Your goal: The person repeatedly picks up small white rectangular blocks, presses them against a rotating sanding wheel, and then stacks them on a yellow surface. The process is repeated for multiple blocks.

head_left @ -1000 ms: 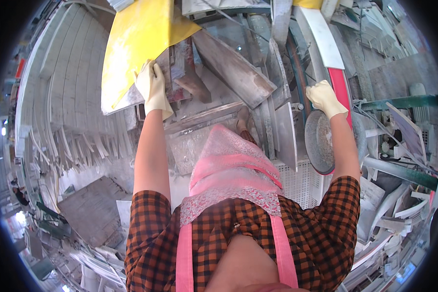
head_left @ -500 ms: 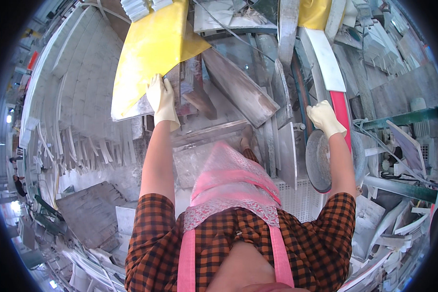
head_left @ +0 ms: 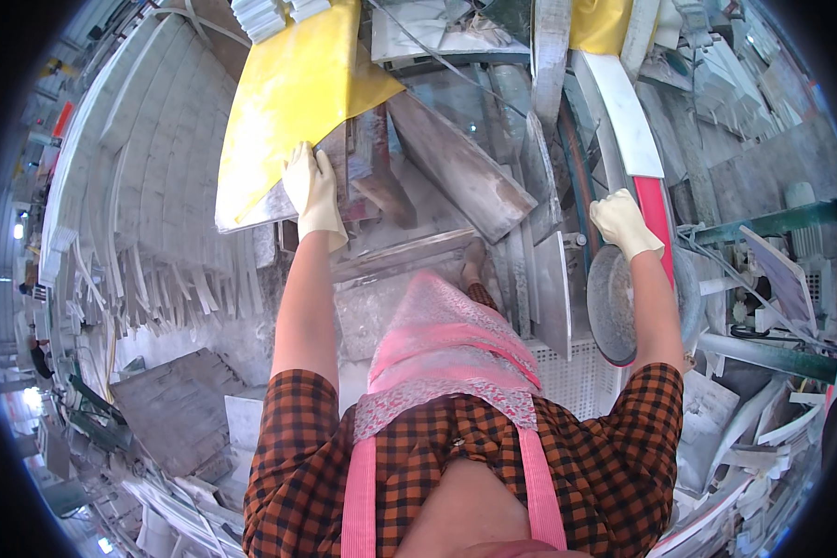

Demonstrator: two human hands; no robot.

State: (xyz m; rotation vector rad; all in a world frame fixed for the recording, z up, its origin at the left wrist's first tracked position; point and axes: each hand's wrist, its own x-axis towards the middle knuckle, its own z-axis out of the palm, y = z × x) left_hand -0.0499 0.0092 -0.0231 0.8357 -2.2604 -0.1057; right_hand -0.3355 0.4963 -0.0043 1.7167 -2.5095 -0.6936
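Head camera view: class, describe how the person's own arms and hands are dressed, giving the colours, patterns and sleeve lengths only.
Both hands wear thin, cream-white gloves ending just past the wrist: the left hand and the right hand. The forearms are bare. Short sleeves in an orange and black check cover the upper arms to about the elbow. Pink apron straps run over the shirt.

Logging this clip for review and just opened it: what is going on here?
A person in a checked shirt and pink apron stands at a dusty stone-cutting bench with both arms stretched forward. The gloved left hand presses flat on a grey stone slab, beside a yellow sheet. The gloved right hand rests at a red and white bar, just above a round grey disc. Cut stone strips lie stacked to the left.
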